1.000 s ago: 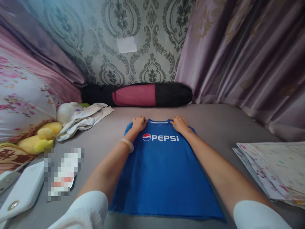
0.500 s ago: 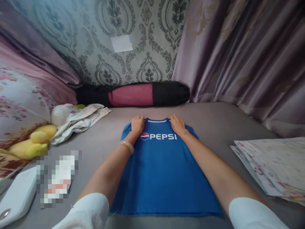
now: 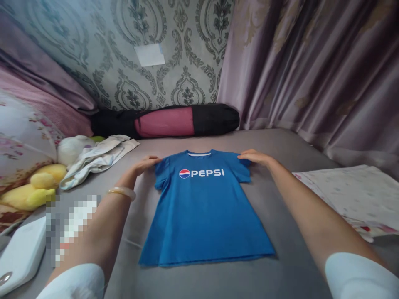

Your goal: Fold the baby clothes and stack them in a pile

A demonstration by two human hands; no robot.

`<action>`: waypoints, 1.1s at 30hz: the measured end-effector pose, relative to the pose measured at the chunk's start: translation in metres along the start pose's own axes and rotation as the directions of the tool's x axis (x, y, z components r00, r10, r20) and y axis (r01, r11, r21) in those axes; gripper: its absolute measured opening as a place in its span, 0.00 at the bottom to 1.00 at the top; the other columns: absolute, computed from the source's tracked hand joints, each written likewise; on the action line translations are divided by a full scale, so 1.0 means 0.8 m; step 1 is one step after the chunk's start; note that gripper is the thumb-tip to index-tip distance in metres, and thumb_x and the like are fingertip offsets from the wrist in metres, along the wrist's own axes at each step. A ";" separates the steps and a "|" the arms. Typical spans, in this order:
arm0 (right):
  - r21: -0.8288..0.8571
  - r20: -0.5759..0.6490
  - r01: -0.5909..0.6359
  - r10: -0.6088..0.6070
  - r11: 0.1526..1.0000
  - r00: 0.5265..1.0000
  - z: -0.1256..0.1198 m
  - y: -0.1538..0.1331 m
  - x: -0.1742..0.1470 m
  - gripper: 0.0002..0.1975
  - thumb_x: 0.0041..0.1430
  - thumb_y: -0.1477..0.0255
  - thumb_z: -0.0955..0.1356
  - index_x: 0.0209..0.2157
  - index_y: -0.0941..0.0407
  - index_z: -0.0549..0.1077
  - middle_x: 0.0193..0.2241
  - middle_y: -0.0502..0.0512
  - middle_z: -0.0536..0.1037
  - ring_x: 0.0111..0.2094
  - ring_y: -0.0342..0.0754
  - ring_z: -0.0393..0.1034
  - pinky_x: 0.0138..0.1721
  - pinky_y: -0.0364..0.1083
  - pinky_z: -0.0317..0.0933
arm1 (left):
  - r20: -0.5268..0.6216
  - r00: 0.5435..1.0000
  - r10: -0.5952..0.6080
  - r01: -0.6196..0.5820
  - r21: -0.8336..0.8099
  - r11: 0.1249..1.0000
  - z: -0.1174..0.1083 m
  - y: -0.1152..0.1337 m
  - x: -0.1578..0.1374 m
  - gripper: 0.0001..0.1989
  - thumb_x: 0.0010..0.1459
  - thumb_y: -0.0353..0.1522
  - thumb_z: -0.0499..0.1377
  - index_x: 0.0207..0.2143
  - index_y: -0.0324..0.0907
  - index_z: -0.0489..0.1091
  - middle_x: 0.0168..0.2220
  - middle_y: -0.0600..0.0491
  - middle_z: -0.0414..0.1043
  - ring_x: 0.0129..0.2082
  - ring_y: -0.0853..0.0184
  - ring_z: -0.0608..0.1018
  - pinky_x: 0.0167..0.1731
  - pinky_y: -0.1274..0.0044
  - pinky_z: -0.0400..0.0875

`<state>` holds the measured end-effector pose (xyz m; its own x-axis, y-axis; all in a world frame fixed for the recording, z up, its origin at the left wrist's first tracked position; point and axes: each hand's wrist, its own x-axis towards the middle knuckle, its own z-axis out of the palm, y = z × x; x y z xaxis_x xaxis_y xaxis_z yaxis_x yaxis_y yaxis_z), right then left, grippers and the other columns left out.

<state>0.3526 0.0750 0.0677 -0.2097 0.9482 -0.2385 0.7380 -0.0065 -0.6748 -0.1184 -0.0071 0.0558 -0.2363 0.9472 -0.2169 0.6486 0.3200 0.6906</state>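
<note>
A blue T-shirt (image 3: 205, 207) with a white PEPSI print and round logo lies spread out, front up, its collar at the far end. At the shirt's left sleeve, my left hand (image 3: 148, 162) pinches the cloth near the shoulder; a pale bangle (image 3: 122, 192) circles that wrist. On the opposite side my right hand (image 3: 255, 157) has its fingers closed on the top of the right sleeve. The sleeves stick out to both sides, and the hem lies nearest me.
The shirt rests on a grey bed sheet (image 3: 237, 282). Folded floral cloth (image 3: 349, 187) lies right. On the left are a white device (image 3: 23, 249), a yellow plush toy (image 3: 28, 195) and crumpled cloth (image 3: 96, 160). A black and pink roll (image 3: 165, 122) lies along the wall.
Both hands have moved outward from beside the collar to the sleeves, which now show spread to the sides. The view has shifted slightly to the right.
</note>
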 end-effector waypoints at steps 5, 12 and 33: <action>0.231 -0.011 -0.151 0.158 0.961 0.987 -0.002 0.014 -0.008 0.05 0.54 0.73 0.71 0.26 0.57 0.73 0.25 0.52 0.77 0.28 0.43 0.70 0.29 0.40 0.65 | 0.103 0.990 0.098 -0.094 -0.044 0.995 -0.008 0.001 -0.009 0.23 0.38 0.53 0.64 0.25 0.43 0.70 0.22 0.58 0.68 0.29 0.65 0.70 0.29 0.77 0.63; 0.509 -0.194 -0.142 0.274 0.849 0.942 0.025 0.017 -0.017 0.09 0.61 0.66 0.67 0.30 0.57 0.70 0.27 0.56 0.78 0.30 0.45 0.73 0.31 0.43 0.70 | -0.063 0.996 0.070 -0.073 -0.053 0.996 -0.009 0.000 -0.010 0.26 0.40 0.56 0.62 0.23 0.42 0.67 0.20 0.58 0.63 0.26 0.69 0.68 0.25 0.78 0.58; -0.411 -0.501 -0.270 0.032 0.870 0.865 0.084 -0.001 -0.042 0.20 0.69 0.71 0.51 0.53 0.60 0.67 0.40 0.69 0.78 0.44 0.59 0.74 0.44 0.54 0.62 | -0.403 0.914 0.039 0.172 0.473 0.864 0.065 -0.011 -0.038 0.20 0.67 0.39 0.40 0.51 0.41 0.64 0.40 0.39 0.76 0.38 0.53 0.78 0.31 0.72 0.64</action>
<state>0.3159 0.0215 0.0292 0.1637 0.9789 0.1225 0.9629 -0.1315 -0.2356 -0.0793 -0.0372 0.0198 -0.4824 0.8695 0.1063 0.8622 0.4499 0.2330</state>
